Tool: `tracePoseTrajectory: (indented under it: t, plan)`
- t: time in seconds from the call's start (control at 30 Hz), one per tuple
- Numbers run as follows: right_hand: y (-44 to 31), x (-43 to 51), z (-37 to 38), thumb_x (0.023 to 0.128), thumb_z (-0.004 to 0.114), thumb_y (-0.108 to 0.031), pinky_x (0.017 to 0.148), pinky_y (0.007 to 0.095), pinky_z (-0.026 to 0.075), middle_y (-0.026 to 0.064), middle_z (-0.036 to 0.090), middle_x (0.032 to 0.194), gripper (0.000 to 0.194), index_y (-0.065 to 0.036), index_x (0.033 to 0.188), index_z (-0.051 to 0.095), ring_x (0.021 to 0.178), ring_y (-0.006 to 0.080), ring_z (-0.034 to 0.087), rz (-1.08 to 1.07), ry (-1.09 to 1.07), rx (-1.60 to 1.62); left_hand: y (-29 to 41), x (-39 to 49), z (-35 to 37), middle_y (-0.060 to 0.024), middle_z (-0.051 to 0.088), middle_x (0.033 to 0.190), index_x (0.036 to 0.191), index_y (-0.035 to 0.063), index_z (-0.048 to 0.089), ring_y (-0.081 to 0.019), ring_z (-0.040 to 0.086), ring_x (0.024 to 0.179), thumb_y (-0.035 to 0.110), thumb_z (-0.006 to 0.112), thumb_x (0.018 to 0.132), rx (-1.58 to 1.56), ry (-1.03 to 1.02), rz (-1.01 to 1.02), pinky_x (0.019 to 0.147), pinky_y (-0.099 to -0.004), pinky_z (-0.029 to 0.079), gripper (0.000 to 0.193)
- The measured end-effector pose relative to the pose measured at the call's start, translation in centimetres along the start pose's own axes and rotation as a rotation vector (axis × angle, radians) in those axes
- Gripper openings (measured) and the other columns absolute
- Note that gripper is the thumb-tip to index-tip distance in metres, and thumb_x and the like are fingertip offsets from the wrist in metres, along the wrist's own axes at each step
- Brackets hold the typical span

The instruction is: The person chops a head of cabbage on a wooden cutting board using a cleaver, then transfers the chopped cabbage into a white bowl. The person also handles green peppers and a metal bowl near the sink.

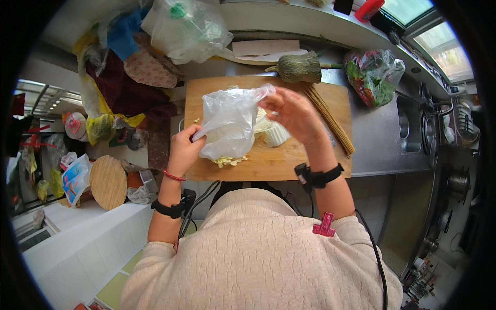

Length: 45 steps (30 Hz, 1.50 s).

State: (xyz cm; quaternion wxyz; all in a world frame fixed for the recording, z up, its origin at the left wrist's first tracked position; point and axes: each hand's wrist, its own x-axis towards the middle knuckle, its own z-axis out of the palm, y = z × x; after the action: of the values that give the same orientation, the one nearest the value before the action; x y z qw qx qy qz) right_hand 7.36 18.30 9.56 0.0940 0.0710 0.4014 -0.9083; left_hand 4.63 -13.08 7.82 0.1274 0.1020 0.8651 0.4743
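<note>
A translucent white plastic bag (228, 120) is spread between my hands over a wooden cutting board (310, 162). My left hand (188, 149) grips the bag's lower left edge between thumb and fingers. At its upper right corner, the slightly blurred fingers of my right hand (292, 112) pinch the plastic, which is drawn out toward them. Behind the bag lies cut napa cabbage, its white base (277, 135) showing below my right hand. Yellowish cabbage leaves (228, 161) stick out under the bag's lower edge. The bag hides the rest of the cabbage.
A bundle of thin brown sticks (331, 122) lies slanted on the board's right side. A green-brown squash (300, 68) rests at the back edge. Farther right are a bag of red and green produce (374, 77) and a metal sink (410, 124). Plastic bags (188, 31) crowd the back left.
</note>
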Motion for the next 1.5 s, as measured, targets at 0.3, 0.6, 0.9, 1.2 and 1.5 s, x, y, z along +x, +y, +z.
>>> tracePoseTrajectory:
  t: [0.3, 0.6, 0.9, 1.2, 1.5]
  plan:
    - [1.1, -0.4, -10.5, 0.071, 0.087, -0.030, 0.111, 0.0487, 0.039, 0.0170, 0.053, 0.142, 0.088, -0.005, 0.144, 0.045, 0.135, 0.0371, 0.046, -0.179, 0.110, -1.674, 1.1, 0.1, 2.0, -0.0073, 0.068, 0.110, 0.119, 0.0002, 0.062, -0.0155, 0.067, 0.094, 0.004, 0.061, 0.095, -0.926, 0.159, -0.302, 0.080, -0.0315, 0.057, 0.024]
    - [6.9, 2.4, -10.0, 0.056, 0.093, -0.035, 0.113, 0.0712, 0.016, 0.0119, 0.049, 0.143, 0.110, -0.008, 0.148, 0.037, 0.141, 0.0356, 0.034, 0.120, -0.141, -2.200, 0.8, -2.1, 0.5, -0.0041, 0.067, 0.109, 0.118, 0.0011, 0.060, -0.0114, 0.064, 0.096, 0.007, 0.065, 0.094, -0.755, 0.101, -0.217, 0.084, -0.0288, 0.054, 0.025]
    - [4.6, -0.2, -10.1, 0.068, 0.088, -0.024, 0.089, 0.0451, 0.051, 0.0108, 0.069, 0.104, 0.055, -0.004, 0.114, 0.066, 0.098, 0.0292, 0.066, 0.272, -0.129, -1.769, 2.0, -2.7, 3.2, -0.0037, 0.065, 0.109, 0.121, -0.0040, 0.060, -0.0089, 0.059, 0.098, 0.004, 0.068, 0.090, -0.678, 0.098, -0.178, 0.088, -0.0249, 0.048, 0.032]
    - [-4.1, -5.0, -5.8, 0.077, 0.086, -0.017, 0.099, 0.0379, 0.046, 0.0079, 0.067, 0.108, 0.038, -0.005, 0.106, 0.064, 0.103, 0.0205, 0.064, -0.196, -0.782, -0.006, 7.8, -1.5, 12.6, -0.0045, 0.066, 0.115, 0.126, -0.0021, 0.058, -0.0084, 0.062, 0.101, 0.009, 0.061, 0.096, -0.672, -0.266, -0.204, 0.086, -0.0242, 0.051, 0.033]
    - [-8.0, -9.9, -14.1, 0.083, 0.082, -0.033, 0.090, 0.0291, 0.048, -0.0024, 0.066, 0.110, 0.057, -0.002, 0.126, 0.062, 0.103, 0.0081, 0.056, 0.347, -0.434, -0.684, 8.7, 3.4, 20.6, -0.0107, 0.063, 0.125, 0.129, 0.0030, 0.053, -0.0234, 0.062, 0.114, 0.010, 0.053, 0.099, -1.349, -0.247, -0.369, 0.101, -0.0418, 0.050, 0.031]
